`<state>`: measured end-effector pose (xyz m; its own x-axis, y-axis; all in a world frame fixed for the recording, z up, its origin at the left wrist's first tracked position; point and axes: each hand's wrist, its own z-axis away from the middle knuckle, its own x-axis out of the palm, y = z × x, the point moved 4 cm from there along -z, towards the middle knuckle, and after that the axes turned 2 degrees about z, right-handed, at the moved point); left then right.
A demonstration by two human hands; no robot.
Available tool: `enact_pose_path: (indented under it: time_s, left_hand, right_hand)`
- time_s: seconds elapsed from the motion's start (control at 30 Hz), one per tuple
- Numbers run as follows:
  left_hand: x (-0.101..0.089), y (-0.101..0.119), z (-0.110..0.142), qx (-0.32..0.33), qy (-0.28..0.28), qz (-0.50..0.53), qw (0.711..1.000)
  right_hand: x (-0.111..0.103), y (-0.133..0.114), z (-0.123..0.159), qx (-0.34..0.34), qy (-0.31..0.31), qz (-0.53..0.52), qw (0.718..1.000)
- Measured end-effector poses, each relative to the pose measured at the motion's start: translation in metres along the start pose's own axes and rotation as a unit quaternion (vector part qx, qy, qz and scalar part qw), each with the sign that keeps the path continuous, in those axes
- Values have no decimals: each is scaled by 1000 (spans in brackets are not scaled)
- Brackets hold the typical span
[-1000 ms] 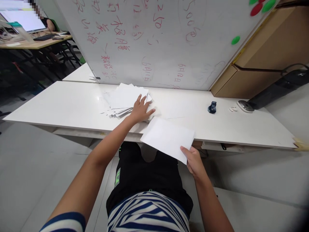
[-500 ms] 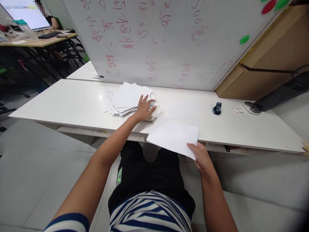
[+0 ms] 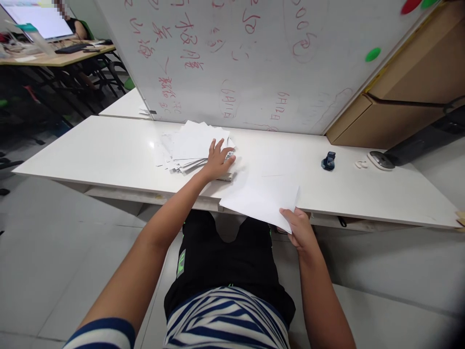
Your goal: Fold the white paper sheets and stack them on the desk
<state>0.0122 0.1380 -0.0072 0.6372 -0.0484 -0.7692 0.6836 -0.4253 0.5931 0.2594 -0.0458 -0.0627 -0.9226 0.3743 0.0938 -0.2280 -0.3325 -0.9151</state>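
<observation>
My left hand [image 3: 219,161] lies with its fingers spread at the right end of a messy pile of papers [image 3: 198,141]. Beneath that palm, partly covered, is a flat thing with a greyish edge [image 3: 225,178] that I cannot name. White paper [image 3: 259,201] is pinched at its right corner by my right hand [image 3: 298,225], thumb on top. The paper slants over the front edge of the white desk [image 3: 119,155]; whether it is one sheet or a few I cannot tell.
A whiteboard [image 3: 232,72] with red writing stands along the desk's back. To the right are a small dark blue object [image 3: 328,161], a mouse [image 3: 380,160], a small white piece [image 3: 361,165] and cardboard boxes [image 3: 366,121]. A person [image 3: 76,29] sits at a far desk.
My right hand and the paper it holds have shifted slightly up and left. My left hand stays on the pile. The view has tilted a little.
</observation>
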Motion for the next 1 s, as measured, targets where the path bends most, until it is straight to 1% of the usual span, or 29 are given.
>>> enact_pose_path:
  time_s: [0.17, 0.33, 0.5, 0.63, 0.77, 0.87, 1.0]
  left_hand:
    - [-1, -4, 0, -1, 10, 25, 1000]
    - [-4, -3, 1, -12, 15, 47, 999]
    - [-5, -1, 0, -4, 16, 52, 999]
    - [-2, -4, -2, 2, 15, 44, 999]
    - [0, -5, -3, 11, 5, 46, 999]
    - [0, -5, -4, 9, -9, 61, 998]
    - [1, -7, -5, 9, -12, 78, 997]
  right_hand:
    - [-4, -5, 0, 2, 17, -15, 1000]
    - [-1, -8, 0, -18, 9, 12, 1000]
    - [13, -1, -8, -22, -31, 20, 999]
    - [32, 1, -14, -6, -79, 1, 997]
    - [49, -3, -15, -6, -101, 10, 995]
    - [50, -4, -16, -7, -97, 18, 995]
    - [44, -5, -17, -6, -82, 37, 996]
